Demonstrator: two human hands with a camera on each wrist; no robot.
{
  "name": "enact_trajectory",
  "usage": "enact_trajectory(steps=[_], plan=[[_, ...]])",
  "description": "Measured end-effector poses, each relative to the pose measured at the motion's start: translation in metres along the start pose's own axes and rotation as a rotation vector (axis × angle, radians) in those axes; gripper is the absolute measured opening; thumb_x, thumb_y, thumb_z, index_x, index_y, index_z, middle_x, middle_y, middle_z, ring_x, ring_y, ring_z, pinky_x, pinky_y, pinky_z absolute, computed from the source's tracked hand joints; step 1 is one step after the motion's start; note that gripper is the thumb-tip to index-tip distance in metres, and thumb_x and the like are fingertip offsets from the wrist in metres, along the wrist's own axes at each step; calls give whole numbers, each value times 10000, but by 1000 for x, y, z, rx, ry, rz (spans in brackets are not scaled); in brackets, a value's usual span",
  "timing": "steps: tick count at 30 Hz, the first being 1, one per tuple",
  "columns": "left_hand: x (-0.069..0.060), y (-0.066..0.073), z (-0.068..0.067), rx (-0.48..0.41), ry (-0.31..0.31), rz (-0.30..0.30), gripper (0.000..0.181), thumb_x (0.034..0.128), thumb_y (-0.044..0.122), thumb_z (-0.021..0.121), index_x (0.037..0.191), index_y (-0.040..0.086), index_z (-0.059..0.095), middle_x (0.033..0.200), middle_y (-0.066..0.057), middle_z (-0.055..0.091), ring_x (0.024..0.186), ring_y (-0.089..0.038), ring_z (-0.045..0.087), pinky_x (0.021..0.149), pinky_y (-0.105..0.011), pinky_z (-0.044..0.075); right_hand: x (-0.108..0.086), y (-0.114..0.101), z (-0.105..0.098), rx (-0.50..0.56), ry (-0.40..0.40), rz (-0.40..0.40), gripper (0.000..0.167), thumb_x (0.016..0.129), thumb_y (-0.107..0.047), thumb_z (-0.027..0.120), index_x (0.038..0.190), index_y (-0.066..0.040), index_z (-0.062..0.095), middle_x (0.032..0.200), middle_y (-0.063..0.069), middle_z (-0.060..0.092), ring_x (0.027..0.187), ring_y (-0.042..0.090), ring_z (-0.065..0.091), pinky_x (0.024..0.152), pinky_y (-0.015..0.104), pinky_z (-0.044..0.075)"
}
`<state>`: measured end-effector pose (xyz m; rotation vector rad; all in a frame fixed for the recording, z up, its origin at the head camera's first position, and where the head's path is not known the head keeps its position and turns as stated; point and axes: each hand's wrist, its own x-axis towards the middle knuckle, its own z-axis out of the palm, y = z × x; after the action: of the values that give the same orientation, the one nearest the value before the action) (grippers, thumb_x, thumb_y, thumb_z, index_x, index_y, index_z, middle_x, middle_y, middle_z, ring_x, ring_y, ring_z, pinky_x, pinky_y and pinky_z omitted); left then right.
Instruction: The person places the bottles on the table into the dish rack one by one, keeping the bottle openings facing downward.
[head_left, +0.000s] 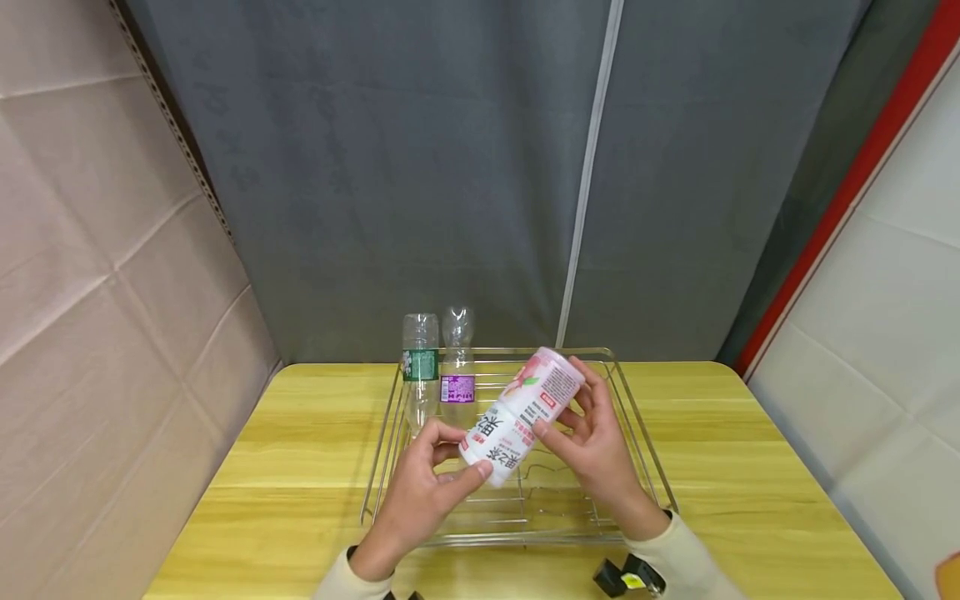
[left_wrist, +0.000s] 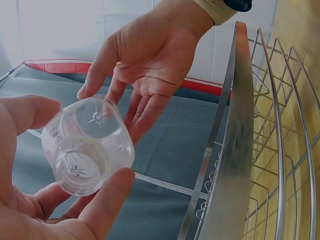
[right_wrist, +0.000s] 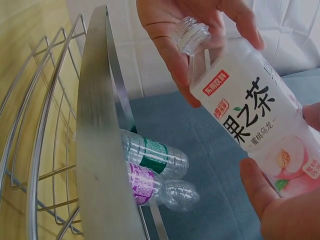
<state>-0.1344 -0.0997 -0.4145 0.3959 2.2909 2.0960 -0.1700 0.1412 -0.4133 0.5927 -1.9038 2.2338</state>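
Note:
Both hands hold a clear plastic drink bottle [head_left: 522,412] with a white and pink peach tea label, tilted above a metal wire rack [head_left: 525,540]. My left hand [head_left: 427,485] grips its neck end, fingers and thumb on opposite sides. Around the pink base end curl the fingers and thumb of my right hand [head_left: 600,446]. No cap sits on the threaded neck [right_wrist: 192,36] in the right wrist view. At the rack's back left stand two clear bottles side by side, one with a green label [head_left: 421,365], the other with a purple label [head_left: 457,388].
The rack stands on a yellow wood-grain table [head_left: 300,467]. Behind the table hangs a dark grey curtain [head_left: 420,167], with pale sheeting [head_left: 112,275] along the left and white sheeting [head_left: 870,333] along the right. A black device [head_left: 626,577] is strapped at the right wrist.

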Motion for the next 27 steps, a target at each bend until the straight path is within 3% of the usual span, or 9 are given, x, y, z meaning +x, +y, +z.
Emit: enact_trajectory(steps=[4, 10, 27], plan=[[0, -1, 0, -8, -12, 1, 445, 905, 170, 830, 1235, 37, 564, 1235, -216, 643, 1117, -319, 711, 810, -359, 672, 0, 1, 1, 7, 5, -8, 947, 900, 152, 694, 1656, -141, 206, 1522, 64, 464, 1200, 180, 673, 902, 342, 648], [-1, -2, 0, -5, -16, 4, 456, 909, 183, 828, 1253, 45, 562, 1252, -205, 632, 1132, -316, 704, 857, -343, 663, 1, 2, 2, 20, 8, -38, 968, 894, 174, 690, 1667, -80, 165, 1524, 77, 464, 1242, 174, 649, 931, 331, 637], [0, -4, -2, 19, -39, 16, 480, 923, 183, 824, 1306, 69, 558, 1289, -183, 627, 1171, -306, 693, 935, -318, 638, 3, -1, 4, 63, 4, -111, 977, 865, 217, 683, 1655, -130, 223, 1505, 87, 474, 1250, 165, 621, 954, 301, 629]])
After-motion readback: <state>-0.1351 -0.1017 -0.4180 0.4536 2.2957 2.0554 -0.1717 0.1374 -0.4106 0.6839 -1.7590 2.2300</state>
